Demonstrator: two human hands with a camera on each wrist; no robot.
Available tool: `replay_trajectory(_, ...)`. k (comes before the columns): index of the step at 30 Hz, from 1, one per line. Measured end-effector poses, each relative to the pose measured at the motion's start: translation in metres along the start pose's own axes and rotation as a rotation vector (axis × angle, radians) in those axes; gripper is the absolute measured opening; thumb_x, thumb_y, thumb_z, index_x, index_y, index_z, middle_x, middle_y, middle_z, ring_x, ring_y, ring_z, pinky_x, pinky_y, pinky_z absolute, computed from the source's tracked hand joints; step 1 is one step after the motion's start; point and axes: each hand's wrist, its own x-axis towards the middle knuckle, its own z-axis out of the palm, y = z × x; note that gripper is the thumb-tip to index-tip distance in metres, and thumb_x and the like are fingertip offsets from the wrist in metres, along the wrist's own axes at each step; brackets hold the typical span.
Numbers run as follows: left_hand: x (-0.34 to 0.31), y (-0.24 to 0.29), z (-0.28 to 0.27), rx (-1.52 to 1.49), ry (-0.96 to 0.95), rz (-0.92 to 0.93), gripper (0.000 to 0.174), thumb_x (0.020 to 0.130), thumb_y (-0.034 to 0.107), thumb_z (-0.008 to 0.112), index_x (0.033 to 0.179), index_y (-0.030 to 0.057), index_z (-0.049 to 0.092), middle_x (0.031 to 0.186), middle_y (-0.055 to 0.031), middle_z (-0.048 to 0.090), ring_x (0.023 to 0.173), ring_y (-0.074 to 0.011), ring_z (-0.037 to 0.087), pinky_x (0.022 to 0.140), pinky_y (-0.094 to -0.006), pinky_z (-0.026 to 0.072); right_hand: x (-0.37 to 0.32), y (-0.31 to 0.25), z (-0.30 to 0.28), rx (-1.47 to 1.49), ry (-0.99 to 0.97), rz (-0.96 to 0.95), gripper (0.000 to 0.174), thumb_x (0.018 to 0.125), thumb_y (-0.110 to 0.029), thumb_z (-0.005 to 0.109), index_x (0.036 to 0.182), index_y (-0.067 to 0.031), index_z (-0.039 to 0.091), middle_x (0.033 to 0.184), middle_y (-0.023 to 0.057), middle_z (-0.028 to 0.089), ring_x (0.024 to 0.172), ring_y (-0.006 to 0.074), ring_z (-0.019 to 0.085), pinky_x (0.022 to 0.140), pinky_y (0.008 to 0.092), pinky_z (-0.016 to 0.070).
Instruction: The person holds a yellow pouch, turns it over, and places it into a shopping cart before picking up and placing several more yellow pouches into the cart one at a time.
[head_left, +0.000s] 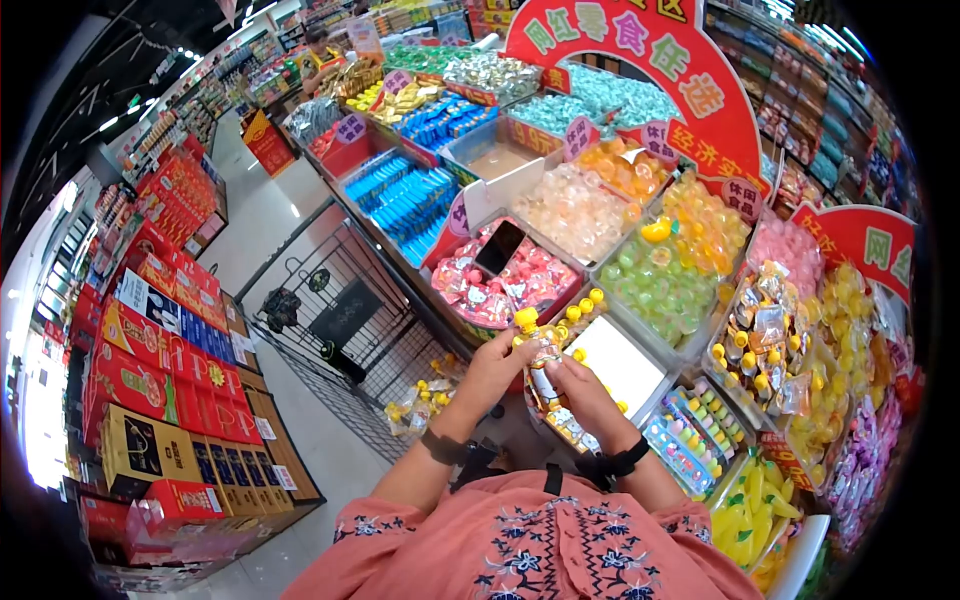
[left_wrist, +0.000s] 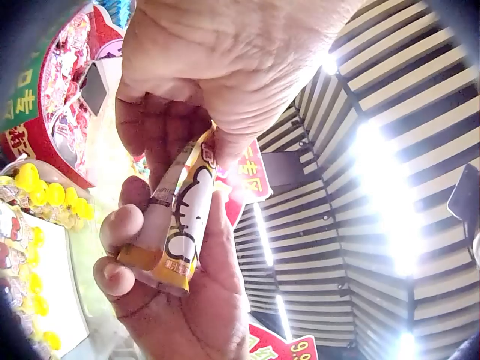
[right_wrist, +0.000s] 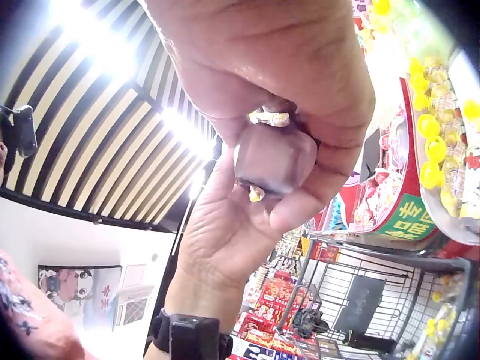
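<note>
Both hands hold one slim white-and-yellow snack packet (head_left: 543, 362) with a cartoon figure printed on it, in front of the body and over the near edge of the candy display. A round yellow top (head_left: 527, 318) shows at its far end in the head view. My left hand (head_left: 490, 374) grips it near that top. From the other side, my right hand (head_left: 592, 398) pinches it with the thumb along its face. In the left wrist view, the right hand's fingers (left_wrist: 121, 229) curl around the printed packet (left_wrist: 193, 210). The right wrist view shows the fingers close around it.
A phone (head_left: 500, 247) lies on pink candy packets in a bin. Beside it is a white tray (head_left: 625, 362) edged with yellow-topped pieces. A shopping cart (head_left: 350, 312) with yellow-topped packets (head_left: 425, 400) inside stands at left. Candy bins (head_left: 660, 290) spread ahead; boxed goods (head_left: 150, 370) line the aisle.
</note>
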Motion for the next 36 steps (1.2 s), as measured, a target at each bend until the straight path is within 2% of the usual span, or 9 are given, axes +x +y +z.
replay_trajectory(2, -0.001, -0.005, 0.001, 0.012, 0.010, 0.041, 0.035, 0.102, 0.028, 0.059, 0.122, -0.0012, 0.059, 0.101, -0.0056, 0.068, 0.081, -0.0100, 0.065, 0.063, -0.0247, 0.0549, 0.000, 0.006, -0.002, 0.004, 0.009, 0.002, 0.044, 0.103, -0.042, 0.052, 0.129, -0.0068, 0.054, 0.102, 0.0063, 0.064, 0.084, 0.0181, 0.067, 0.066, 0.0302, 0.0581)
replay_trajectory(5, 0.000, -0.002, 0.003, -0.009, -0.014, 0.028, 0.036, 0.102, 0.029, 0.058, 0.122, -0.0007, 0.059, 0.100, -0.0053, 0.068, 0.079, -0.0097, 0.065, 0.059, -0.0243, 0.0548, -0.002, 0.004, -0.001, 0.013, 0.023, 0.021, 0.045, 0.103, -0.043, 0.052, 0.128, -0.0060, 0.054, 0.101, 0.0065, 0.064, 0.083, 0.0176, 0.067, 0.066, 0.0300, 0.0575)
replay_trajectory(11, 0.000, -0.006, 0.001, -0.014, 0.042, 0.007, 0.032, 0.101, 0.028, 0.059, 0.120, 0.0013, 0.063, 0.101, -0.0038, 0.068, 0.085, -0.0088, 0.064, 0.073, -0.0239, 0.0520, -0.005, -0.003, 0.004, -0.080, 0.019, 0.003, 0.039, 0.103, -0.039, 0.054, 0.125, -0.0068, 0.055, 0.098, 0.0052, 0.065, 0.080, 0.0155, 0.066, 0.064, 0.0285, 0.0551)
replay_trajectory(14, -0.002, -0.005, -0.001, -0.059, 0.044, -0.058, 0.036, 0.101, 0.027, 0.060, 0.122, -0.0023, 0.063, 0.108, -0.0036, 0.067, 0.098, -0.0084, 0.058, 0.088, -0.0251, 0.0471, -0.007, -0.004, 0.007, -0.100, 0.025, 0.000, 0.037, 0.102, -0.036, 0.055, 0.125, -0.0073, 0.055, 0.095, 0.0042, 0.065, 0.079, 0.0139, 0.065, 0.062, 0.0276, 0.0536)
replay_trajectory(17, -0.002, -0.012, -0.001, -0.029, 0.078, -0.005, 0.033, 0.101, 0.026, 0.060, 0.120, -0.0002, 0.063, 0.103, -0.0020, 0.067, 0.089, -0.0070, 0.061, 0.080, -0.0234, 0.0492, -0.006, -0.004, 0.010, -0.094, 0.041, 0.010, 0.037, 0.102, -0.035, 0.056, 0.125, -0.0069, 0.054, 0.094, 0.0039, 0.064, 0.078, 0.0130, 0.065, 0.061, 0.0272, 0.0534)
replay_trajectory(26, -0.002, -0.017, -0.001, -0.014, 0.114, 0.029, 0.032, 0.101, 0.026, 0.059, 0.119, -0.0004, 0.063, 0.103, -0.0026, 0.067, 0.090, -0.0072, 0.061, 0.081, -0.0238, 0.0490, -0.007, -0.004, 0.012, -0.137, 0.023, 0.013, 0.040, 0.103, -0.038, 0.053, 0.128, -0.0068, 0.054, 0.097, 0.0036, 0.064, 0.080, 0.0133, 0.065, 0.062, 0.0257, 0.0538)
replay_trajectory(29, -0.003, -0.008, 0.001, 0.030, 0.106, 0.006, 0.032, 0.102, 0.027, 0.058, 0.118, 0.0001, 0.063, 0.101, -0.0028, 0.068, 0.089, -0.0074, 0.061, 0.079, -0.0241, 0.0494, -0.007, -0.002, 0.010, -0.118, 0.025, 0.008, 0.041, 0.104, -0.039, 0.052, 0.128, -0.0057, 0.054, 0.097, 0.0050, 0.064, 0.080, 0.0145, 0.066, 0.062, 0.0268, 0.0541)
replay_trajectory(33, -0.001, -0.006, 0.004, -0.082, 0.059, 0.002, 0.030, 0.102, 0.027, 0.057, 0.116, 0.0006, 0.064, 0.099, -0.0025, 0.068, 0.087, -0.0079, 0.062, 0.077, -0.0248, 0.0498, -0.010, -0.005, 0.011, -0.031, 0.063, -0.019, 0.044, 0.105, -0.041, 0.045, 0.124, -0.0029, 0.055, 0.096, 0.0083, 0.065, 0.079, 0.0184, 0.066, 0.063, 0.0302, 0.0543)
replay_trajectory(36, 0.000, -0.002, 0.007, -0.086, 0.064, -0.002, 0.030, 0.103, 0.026, 0.056, 0.115, 0.0007, 0.064, 0.099, -0.0023, 0.068, 0.087, -0.0078, 0.062, 0.078, -0.0248, 0.0497, -0.009, -0.001, 0.005, 0.011, 0.081, -0.004, 0.042, 0.106, -0.040, 0.044, 0.121, -0.0028, 0.056, 0.094, 0.0091, 0.066, 0.079, 0.0188, 0.066, 0.063, 0.0302, 0.0540)
